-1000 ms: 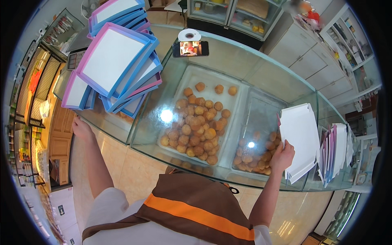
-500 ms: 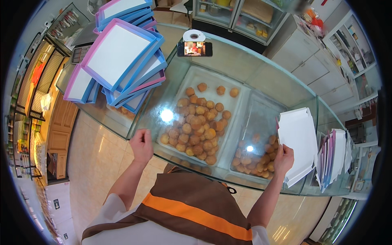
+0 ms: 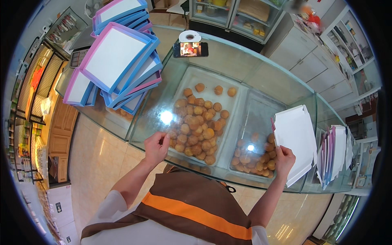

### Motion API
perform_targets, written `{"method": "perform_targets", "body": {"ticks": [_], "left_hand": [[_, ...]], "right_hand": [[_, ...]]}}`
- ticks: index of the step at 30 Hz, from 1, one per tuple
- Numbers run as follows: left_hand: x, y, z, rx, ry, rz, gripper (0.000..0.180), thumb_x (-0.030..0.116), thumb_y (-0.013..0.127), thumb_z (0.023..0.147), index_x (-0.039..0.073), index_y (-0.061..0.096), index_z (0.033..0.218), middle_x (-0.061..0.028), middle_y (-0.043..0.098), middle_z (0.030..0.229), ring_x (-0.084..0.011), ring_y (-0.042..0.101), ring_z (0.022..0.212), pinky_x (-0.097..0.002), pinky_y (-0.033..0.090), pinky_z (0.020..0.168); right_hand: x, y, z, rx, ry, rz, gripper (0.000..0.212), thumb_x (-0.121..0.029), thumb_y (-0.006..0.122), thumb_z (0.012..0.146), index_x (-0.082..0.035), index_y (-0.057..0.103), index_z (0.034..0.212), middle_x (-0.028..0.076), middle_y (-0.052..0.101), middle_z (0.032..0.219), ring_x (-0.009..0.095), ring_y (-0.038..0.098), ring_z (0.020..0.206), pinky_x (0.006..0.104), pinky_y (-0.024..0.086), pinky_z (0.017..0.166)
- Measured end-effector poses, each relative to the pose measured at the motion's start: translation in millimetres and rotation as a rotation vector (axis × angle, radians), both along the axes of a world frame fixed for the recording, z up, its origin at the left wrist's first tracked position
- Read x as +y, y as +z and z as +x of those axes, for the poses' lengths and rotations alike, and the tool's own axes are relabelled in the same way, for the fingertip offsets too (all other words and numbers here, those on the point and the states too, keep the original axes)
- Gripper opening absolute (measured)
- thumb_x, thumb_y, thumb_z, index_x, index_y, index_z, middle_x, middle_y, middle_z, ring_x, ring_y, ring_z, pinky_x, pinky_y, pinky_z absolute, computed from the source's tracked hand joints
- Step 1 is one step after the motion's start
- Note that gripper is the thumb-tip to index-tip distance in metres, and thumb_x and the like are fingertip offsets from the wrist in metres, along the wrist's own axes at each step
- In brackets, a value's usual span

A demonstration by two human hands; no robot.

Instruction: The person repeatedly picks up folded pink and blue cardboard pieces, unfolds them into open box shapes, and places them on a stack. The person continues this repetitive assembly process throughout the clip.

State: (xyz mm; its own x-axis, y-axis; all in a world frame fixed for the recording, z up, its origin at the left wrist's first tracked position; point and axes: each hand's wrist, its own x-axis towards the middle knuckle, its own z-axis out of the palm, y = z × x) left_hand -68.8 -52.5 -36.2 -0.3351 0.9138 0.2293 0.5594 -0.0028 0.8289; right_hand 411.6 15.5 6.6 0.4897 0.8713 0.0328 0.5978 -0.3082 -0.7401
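Observation:
My right hand [image 3: 286,159] pinches the left edge of a white flat cardboard box blank [image 3: 295,143], which lies tilted over the right part of the glass counter. The blank's underside shows a thin pink edge. At the counter's front edge, my left hand [image 3: 157,148] is closed, fingers curled in, and no object shows in it. Beneath the glass, just beyond that hand, a white tray [image 3: 232,122] holds many round golden-brown pastries [image 3: 196,126]. Another tray to its right has more pastries [image 3: 257,163], partly covered by my right hand and the blank.
Folded blue and pink trays with white bottoms [image 3: 112,57] are stacked unevenly on the counter's left. Several flat blanks [image 3: 330,153] stand at the right end. A phone [image 3: 190,49] leans against a white roll [image 3: 190,36] at the far edge. Beyond stands a glass-door fridge [image 3: 237,18].
My left hand has moved right and slightly down along the counter's front edge, still closed. My right hand keeps hold of the cardboard blank, which has shifted slightly left.

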Motion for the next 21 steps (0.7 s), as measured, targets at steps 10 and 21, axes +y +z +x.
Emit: {"method": "perform_targets", "body": {"ticks": [10,21], "left_hand": [[3,0,0,0.004,-0.033,-0.014,0.016,0.010,0.068,0.096,-0.001,0.064,0.085,-0.0024,0.058,0.064,-0.0062,0.050,0.058,-0.0257,0.042,0.053],[3,6,5,-0.043,-0.041,-0.025,0.011,0.009,0.069,0.093,0.001,0.066,0.087,-0.0063,0.062,0.067,-0.0127,0.055,0.055,-0.0284,0.045,0.052]], "right_hand": [[-1,4,12,-0.123,0.139,-0.020,0.020,-0.018,0.070,0.093,0.001,0.075,0.097,0.011,0.072,0.080,0.020,0.065,0.070,0.0336,0.052,0.068],[-12,92,4,-0.756,-0.503,0.576,0.029,-0.030,0.056,0.105,-0.004,0.066,0.099,0.010,0.070,0.093,0.027,0.064,0.079,0.0391,0.052,0.070]]}}
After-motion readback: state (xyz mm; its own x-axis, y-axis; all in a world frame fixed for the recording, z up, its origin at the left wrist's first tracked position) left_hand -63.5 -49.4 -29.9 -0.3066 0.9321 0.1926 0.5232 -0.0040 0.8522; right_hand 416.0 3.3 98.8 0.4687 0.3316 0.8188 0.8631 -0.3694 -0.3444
